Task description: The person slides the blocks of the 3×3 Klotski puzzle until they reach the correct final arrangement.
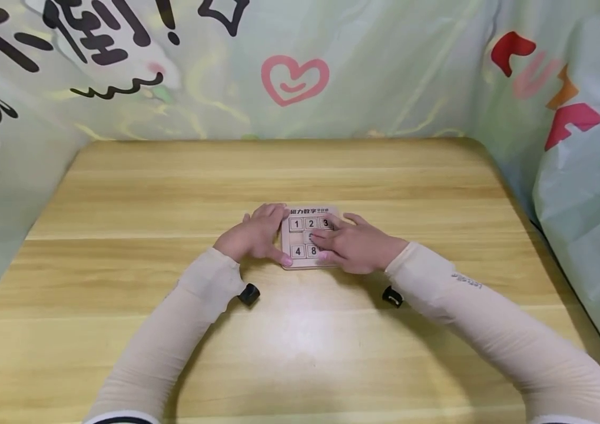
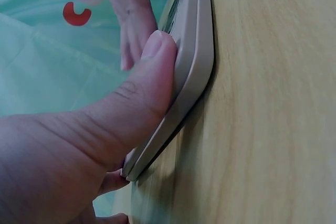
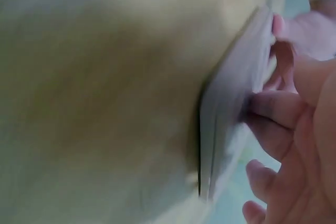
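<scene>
A pale pink number slide puzzle (image 1: 300,263) lies flat on the wooden table, its numbered tiles facing up. Tiles 1, 2, 3, 4 and 8 can be read; the right hand hides others. My left hand (image 1: 258,234) holds the puzzle's left side, thumb at the near corner and fingers at the far one. In the left wrist view that thumb (image 2: 152,72) presses against the frame's edge. My right hand (image 1: 358,242) reaches over the right side, with its fingertips touching a tile in the middle row. The right wrist view is blurred.
The wooden table (image 1: 300,353) extends around the puzzle. Behind it and to the right hangs a printed pale green cloth (image 1: 384,70). Both forearms wear beige sleeves, with a small black device (image 1: 249,294) at the left wrist and another black device (image 1: 392,296) at the right.
</scene>
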Demonstrator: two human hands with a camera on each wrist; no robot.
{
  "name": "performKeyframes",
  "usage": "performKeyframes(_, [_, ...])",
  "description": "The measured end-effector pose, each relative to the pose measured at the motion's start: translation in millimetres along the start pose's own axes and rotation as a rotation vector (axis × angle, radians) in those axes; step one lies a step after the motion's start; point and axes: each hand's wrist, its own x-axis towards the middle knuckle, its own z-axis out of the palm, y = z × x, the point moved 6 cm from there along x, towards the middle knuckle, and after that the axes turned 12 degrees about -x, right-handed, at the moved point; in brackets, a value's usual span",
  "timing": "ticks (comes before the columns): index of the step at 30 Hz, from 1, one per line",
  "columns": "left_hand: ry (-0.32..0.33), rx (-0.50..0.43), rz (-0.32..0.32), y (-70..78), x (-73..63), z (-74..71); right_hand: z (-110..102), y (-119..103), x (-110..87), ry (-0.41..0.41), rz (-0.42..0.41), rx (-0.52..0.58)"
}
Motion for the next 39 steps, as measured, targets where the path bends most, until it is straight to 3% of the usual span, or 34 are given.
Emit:
performKeyframes(3, [0.003,0.001,-0.007,0.3,-0.9,-2.3,-5,0,-4.3,0.022,0.008,-0.003])
performKeyframes(8, [-0.006,0.000,-0.004,0.9,-1.7,-1.9,-6,-18,-0.3,0.036,-0.112,0.044])
performKeyframes(15, [-0.004,0.003,-0.005,-0.5,0.4,3.1,-2,-9,5.9,0.049,-0.046,-0.007])
performKeyframes(22, [-0.001,-0.004,-0.004,-0.1,1.8,1.2,-3,-14,-15.4,0.052,-0.078,0.037])
performKeyframes(28, [0.002,0.000,-0.008,-3.5,-0.8,-1.2,-2,-28,-2.7,0.063,-0.120,0.044])
performKeyframes(39, [-0.010,-0.014,0.009,-0.9,1.3,-0.2,-1,12,-21.0,0.093,0.078,-0.006])
